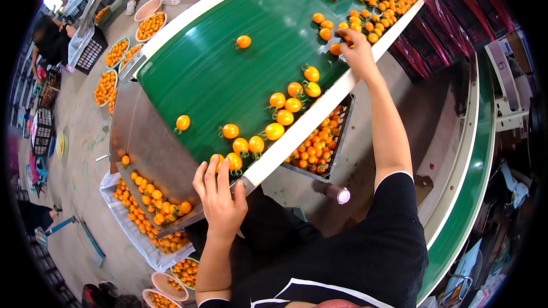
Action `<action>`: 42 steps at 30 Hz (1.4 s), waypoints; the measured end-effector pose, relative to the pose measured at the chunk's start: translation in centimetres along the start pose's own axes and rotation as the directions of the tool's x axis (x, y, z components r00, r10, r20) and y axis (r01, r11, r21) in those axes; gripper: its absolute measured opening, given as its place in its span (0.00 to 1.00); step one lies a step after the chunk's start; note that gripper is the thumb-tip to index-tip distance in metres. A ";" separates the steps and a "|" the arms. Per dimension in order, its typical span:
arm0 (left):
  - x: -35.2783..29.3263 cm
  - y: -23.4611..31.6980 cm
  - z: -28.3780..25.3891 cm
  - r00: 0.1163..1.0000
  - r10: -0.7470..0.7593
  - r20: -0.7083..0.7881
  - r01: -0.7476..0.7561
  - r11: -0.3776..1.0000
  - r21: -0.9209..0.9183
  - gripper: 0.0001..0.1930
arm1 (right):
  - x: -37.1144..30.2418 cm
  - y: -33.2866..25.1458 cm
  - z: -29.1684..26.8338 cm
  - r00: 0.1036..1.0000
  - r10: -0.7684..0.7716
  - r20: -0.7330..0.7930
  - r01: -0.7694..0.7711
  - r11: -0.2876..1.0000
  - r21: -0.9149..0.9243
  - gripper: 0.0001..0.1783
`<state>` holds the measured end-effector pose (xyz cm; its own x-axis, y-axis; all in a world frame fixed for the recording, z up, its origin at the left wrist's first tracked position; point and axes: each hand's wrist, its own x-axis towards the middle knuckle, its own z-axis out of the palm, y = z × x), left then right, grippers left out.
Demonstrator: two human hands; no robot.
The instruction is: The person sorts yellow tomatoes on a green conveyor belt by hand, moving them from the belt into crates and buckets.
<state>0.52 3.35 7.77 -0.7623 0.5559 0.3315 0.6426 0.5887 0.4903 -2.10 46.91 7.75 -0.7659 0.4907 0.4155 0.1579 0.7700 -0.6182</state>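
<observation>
At the near corner of the green belt (211, 82), your left hand (221, 208) is spread, fingertips at orange tomatoes (274, 132) lining the near edge. Farther up it, your right hand (358, 52) is curled by more; can't tell if gripping.

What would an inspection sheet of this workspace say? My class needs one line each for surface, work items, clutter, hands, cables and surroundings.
Surface: green belt between pale side rails.
Work items: small orange tomatoes, scattered along the belt, crowded at its far right end.
Clutter: black crate of tomatoes below the near rail; brown chute at the belt's near end, also holding tomatoes.
Left hand: at tomatoes by the near corner; grip unclear.
Right hand: at tomatoes farther along, beside the rail; grip unclear.
Cables: nothing seen.
Surroundings: second green belt at right; other people at upper left.
</observation>
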 end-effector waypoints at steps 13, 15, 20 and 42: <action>-0.1 0.2 0.0 1.000 0.010 -0.008 -0.010 1.000 0.021 0.23 | -2.8 -3.9 -0.2 0.927 0.169 0.335 -0.005 0.898 -0.440 0.28; -0.1 0.0 -0.1 1.000 -0.006 -0.007 0.006 1.000 0.014 0.23 | -2.9 -8.9 -0.8 0.837 0.178 0.518 0.028 0.931 -0.365 0.25; 0.1 0.5 -0.1 1.000 0.018 -0.003 -0.018 1.000 0.004 0.22 | 1.6 -6.4 4.6 0.966 -0.201 0.165 0.246 0.911 -0.330 0.26; 0.0 0.4 0.0 0.999 0.048 0.011 -0.048 0.999 -0.002 0.22 | 5.4 -3.7 1.6 0.895 0.334 0.296 -0.125 0.823 -0.553 0.27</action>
<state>0.78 3.65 7.98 -0.7295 0.5899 0.3463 0.6785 0.5598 0.4757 -7.85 46.06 11.26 -0.8169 0.5759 -0.0323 0.5706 0.7986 -0.1916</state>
